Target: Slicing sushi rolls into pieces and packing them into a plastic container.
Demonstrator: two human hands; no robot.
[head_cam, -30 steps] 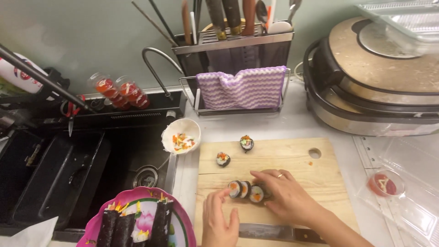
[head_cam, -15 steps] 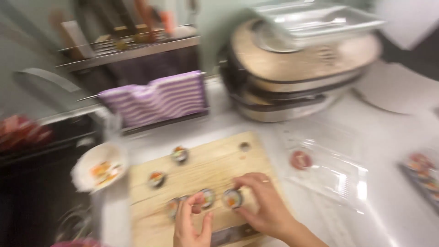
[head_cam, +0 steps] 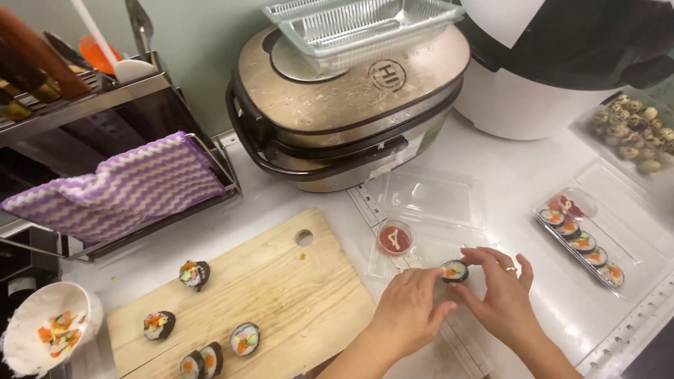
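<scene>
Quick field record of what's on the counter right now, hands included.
left hand: touching sushi piece
right hand: pinching the same piece
under hands: open clear container with red sauce cup
cutting board: five cut pieces
far right: filled tray of sushi
left edge: white bowl of scraps

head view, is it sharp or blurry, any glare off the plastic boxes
Head view: sharp throughout, sushi piece crisp between left hand and right hand; soft white glare on the clear plastic box and on the stacked trays atop the cooker; lighting even, shadows faint; edges bow slightly from the wide lens.
</scene>
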